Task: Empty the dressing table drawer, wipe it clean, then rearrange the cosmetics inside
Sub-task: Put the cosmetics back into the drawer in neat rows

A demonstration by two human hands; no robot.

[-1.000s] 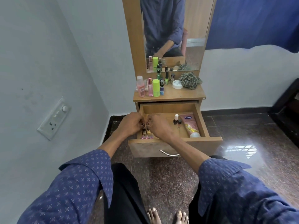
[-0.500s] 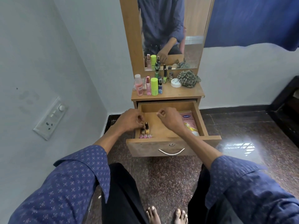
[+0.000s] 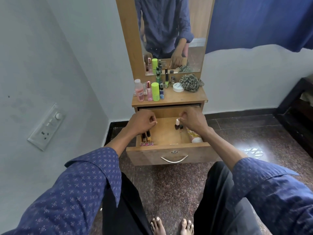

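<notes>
The wooden drawer (image 3: 172, 155) of the dressing table is pulled out. Inside, several small nail polish bottles (image 3: 146, 137) stand in the front left corner. My left hand (image 3: 141, 122) hovers just above them, its fingers curled shut with nothing visible in them. My right hand (image 3: 193, 120) is over the drawer's right side, fingertips pinched at the white cap of a small dark bottle (image 3: 177, 124) standing on the drawer floor. A pink cream tube (image 3: 195, 138) lies along the right wall, partly hidden by my wrist.
On the tabletop stand a pink bottle (image 3: 139, 92), a green roll-on (image 3: 155, 92), several small bottles, a white jar (image 3: 178, 87) and a checked cloth (image 3: 190, 82) below the mirror. A wall with a switch plate (image 3: 46, 128) is close on the left; dark furniture (image 3: 296, 112) is at the right.
Both hands left the nail polish bottles in the front left corner. The left rose slightly; the right moved across to the white-capped bottle on the right side.
</notes>
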